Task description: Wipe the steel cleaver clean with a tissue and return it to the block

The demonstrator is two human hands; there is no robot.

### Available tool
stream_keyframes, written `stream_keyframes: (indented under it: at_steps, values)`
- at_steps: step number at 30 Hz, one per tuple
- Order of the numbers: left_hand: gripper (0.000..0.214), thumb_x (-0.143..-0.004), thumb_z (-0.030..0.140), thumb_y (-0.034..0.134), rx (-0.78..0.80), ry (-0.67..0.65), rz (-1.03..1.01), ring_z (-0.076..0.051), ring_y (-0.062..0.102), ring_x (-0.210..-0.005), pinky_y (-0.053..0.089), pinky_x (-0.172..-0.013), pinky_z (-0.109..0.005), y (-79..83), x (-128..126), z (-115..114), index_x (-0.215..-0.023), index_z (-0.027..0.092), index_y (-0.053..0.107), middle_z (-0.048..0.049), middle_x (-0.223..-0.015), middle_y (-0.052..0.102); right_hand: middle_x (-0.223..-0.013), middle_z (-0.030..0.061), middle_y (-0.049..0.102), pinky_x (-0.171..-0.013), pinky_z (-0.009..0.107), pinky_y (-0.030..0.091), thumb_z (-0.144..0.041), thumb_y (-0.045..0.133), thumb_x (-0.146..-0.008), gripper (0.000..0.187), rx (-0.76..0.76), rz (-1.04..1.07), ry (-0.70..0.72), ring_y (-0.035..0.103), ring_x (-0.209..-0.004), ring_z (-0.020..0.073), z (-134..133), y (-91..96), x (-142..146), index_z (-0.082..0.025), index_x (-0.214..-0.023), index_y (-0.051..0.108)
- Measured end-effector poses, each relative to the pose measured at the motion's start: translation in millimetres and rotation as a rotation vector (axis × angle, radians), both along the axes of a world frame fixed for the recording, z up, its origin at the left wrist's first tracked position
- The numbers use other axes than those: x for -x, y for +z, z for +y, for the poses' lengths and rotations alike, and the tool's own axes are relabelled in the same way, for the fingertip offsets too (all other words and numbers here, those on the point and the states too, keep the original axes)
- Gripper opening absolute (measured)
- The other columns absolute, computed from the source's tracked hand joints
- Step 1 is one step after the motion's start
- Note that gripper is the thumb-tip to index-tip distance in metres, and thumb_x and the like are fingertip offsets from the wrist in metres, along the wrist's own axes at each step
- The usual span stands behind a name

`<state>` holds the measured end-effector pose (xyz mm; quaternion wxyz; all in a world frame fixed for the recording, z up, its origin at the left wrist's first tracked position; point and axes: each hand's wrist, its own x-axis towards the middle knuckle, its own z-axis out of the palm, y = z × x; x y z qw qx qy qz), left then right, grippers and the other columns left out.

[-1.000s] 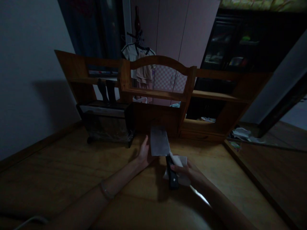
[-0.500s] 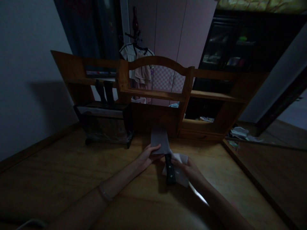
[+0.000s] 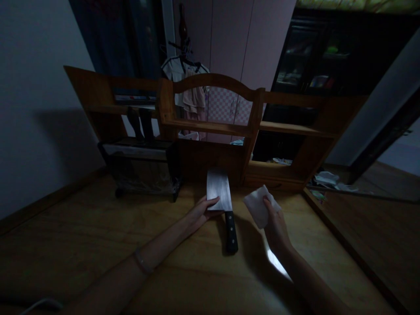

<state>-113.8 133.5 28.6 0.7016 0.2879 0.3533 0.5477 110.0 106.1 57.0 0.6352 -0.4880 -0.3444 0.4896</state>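
Note:
A cleaver (image 3: pixel 219 190) with a wide metal blade and a black riveted handle is held above the wooden tabletop. My left hand (image 3: pixel 204 211) grips it by the blade, thumb on the upper face and fingers underneath. The handle points down toward me, with no hand on it. To the right, apart from the cleaver, my right hand (image 3: pixel 276 225) is closed on a folded white tissue (image 3: pixel 259 207), thumb over its edge. The fingers behind the tissue are partly hidden.
At the back left stands a knife block (image 3: pixel 141 168) with two dark handles sticking up. A wooden shelf unit (image 3: pixel 210 129) runs along the table's far side. Papers (image 3: pixel 328 179) lie beyond the right edge. A pale cable (image 3: pixel 42 302) shows at the lower left.
My right hand has moved right and up with the tissue, away from the cleaver's handle. My left hand keeps its grip on the blade, which now looks brighter.

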Motion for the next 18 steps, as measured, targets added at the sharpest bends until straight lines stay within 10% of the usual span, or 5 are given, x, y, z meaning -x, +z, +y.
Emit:
stream_keyframes:
  at_steps: [9,18]
  values:
    - [0.017,-0.077,0.012,0.073,-0.008,-0.022,-0.015,-0.022,0.069,-0.083,0.061,-0.077,-0.036,-0.5,-1.7,0.6,-0.094,0.011,0.068,-0.0105,-0.096,0.071,-0.106,0.0041,0.071,-0.074,0.031,0.058,-0.049,0.07,-0.076,0.046,0.1,0.173,0.175,0.069,-0.09,0.0227,1.3,5.7,2.7,-0.023,-0.112,0.06]
    - [0.021,-0.076,0.011,0.074,0.01,0.001,-0.019,-0.02,0.069,-0.081,0.061,-0.073,-0.034,-7.1,-0.6,4.5,-0.096,0.011,0.068,-0.0101,-0.095,0.07,-0.123,0.005,0.066,-0.094,0.033,0.048,-0.062,0.053,-0.085,0.058,-0.044,-0.184,0.092,0.061,-0.113,0.0258,-6.1,2.3,-0.6,-0.022,-0.128,0.056]
